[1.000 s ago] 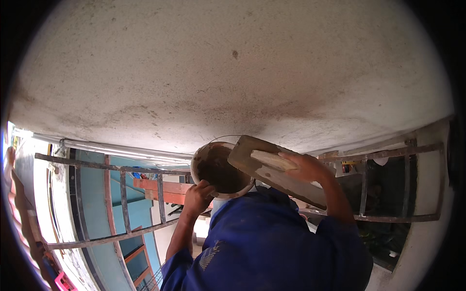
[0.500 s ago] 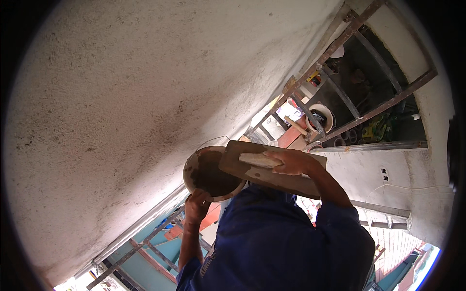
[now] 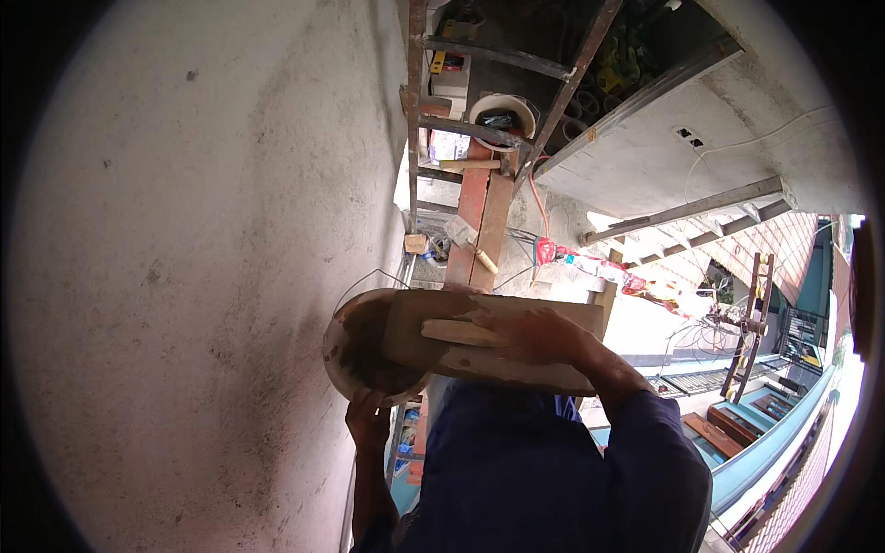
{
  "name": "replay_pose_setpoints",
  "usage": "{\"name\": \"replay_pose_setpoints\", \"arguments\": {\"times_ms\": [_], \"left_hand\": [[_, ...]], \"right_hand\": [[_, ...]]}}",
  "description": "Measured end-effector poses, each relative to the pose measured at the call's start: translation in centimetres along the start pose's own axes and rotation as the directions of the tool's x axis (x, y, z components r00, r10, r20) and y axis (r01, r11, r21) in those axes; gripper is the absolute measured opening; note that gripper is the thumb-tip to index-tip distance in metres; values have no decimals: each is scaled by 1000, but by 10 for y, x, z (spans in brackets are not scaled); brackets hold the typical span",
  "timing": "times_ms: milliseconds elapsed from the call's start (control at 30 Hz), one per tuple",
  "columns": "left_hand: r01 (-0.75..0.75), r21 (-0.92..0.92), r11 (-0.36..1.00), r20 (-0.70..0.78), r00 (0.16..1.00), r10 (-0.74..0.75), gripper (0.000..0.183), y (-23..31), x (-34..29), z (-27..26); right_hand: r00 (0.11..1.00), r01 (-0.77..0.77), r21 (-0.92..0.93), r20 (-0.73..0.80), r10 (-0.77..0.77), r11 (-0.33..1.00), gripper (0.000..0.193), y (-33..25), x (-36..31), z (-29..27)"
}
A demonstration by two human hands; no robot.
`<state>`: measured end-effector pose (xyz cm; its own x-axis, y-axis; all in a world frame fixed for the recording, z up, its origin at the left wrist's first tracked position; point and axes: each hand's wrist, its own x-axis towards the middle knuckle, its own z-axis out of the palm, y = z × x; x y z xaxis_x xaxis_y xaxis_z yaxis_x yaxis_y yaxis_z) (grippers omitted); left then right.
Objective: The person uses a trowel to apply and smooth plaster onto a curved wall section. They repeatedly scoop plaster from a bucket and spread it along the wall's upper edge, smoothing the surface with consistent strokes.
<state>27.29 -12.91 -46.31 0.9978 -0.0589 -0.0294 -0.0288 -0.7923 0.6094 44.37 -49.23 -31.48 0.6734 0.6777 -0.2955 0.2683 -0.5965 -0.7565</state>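
Observation:
My left hand (image 3: 369, 417) grips the near rim of a round bucket (image 3: 334, 367), its fingers curled over the edge. Dark, wet-looking material coats the bucket's inside, and a thin wire handle arcs above its far side. In my right hand (image 3: 535, 335) is a long rectangular plastering float (image 3: 525, 369), held by the pale handle (image 3: 458, 333) on its back. The float's left end overlaps the bucket's opening and hides part of it. What lies on the float's underside is hidden.
A rough plastered wall (image 3: 184, 240) rises close on my left. Ahead, a ladder-like metal frame (image 3: 414, 111) stands by reddish planks (image 3: 472, 207) bearing a trowel (image 3: 484, 261) and a hammer (image 3: 472, 164). A second bucket (image 3: 527, 115) sits beyond. Cables and red cloth (image 3: 546, 251) lie right.
My view has swung round, so the wall now stands steeper and the planks show ahead. The float has levelled out, still over the bucket. Both hands keep their holds.

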Motion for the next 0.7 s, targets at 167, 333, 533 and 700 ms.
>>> {"name": "replay_pose_setpoints", "arguments": {"times_ms": [167, 333, 533, 700], "left_hand": [[-49, 39, 998, 84, 995, 46, 14, -9, 21, 0], [-111, 79, 991, 129, 987, 101, 13, 0, 47, 0], [-131, 80, 988, 161, 980, 117, 12, 2, 59, 5], [-146, 77, 986, 185, 974, 129, 15, -3, 69, 11]], "right_hand": [[989, 51, 97, -144, -37, 994, 63, 13, -21, 17], [967, 45, 36, -252, -35, 998, 63, 23, -33, 21], [935, -350, 15, 70, 348, 937, 66, 59, -50, 61], [952, -293, 47, -72, 296, 955, 69, 61, -58, 66]]}}
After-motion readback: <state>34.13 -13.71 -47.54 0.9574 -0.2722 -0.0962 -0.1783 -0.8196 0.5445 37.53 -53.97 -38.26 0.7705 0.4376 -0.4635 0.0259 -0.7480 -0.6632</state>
